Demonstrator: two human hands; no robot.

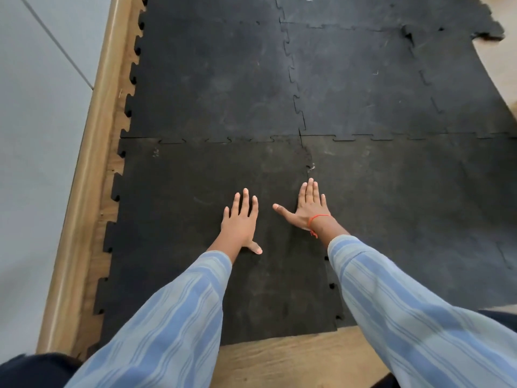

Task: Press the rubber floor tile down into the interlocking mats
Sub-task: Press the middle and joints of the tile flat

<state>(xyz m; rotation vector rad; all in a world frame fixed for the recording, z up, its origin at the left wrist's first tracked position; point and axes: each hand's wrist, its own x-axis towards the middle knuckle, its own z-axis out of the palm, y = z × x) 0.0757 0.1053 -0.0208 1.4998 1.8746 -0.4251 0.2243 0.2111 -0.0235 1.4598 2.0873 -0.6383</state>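
A black rubber floor tile [179, 191] with jigsaw edges lies at the near left, joined to the other black interlocking mats [363, 88] on its far and right sides. My left hand [240, 219] rests flat on the tile, palm down, fingers spread. My right hand [306, 210], with a red thread at the wrist, lies flat over the tile's right seam, thumb pointing left. Neither hand holds anything. Both arms wear blue striped sleeves.
A wooden floor [293, 362] shows in front of the tile. A wooden skirting board [92, 152] and a grey wall [33, 135] run along the left. At the far right, a mat corner [486, 29] curls up off the floor.
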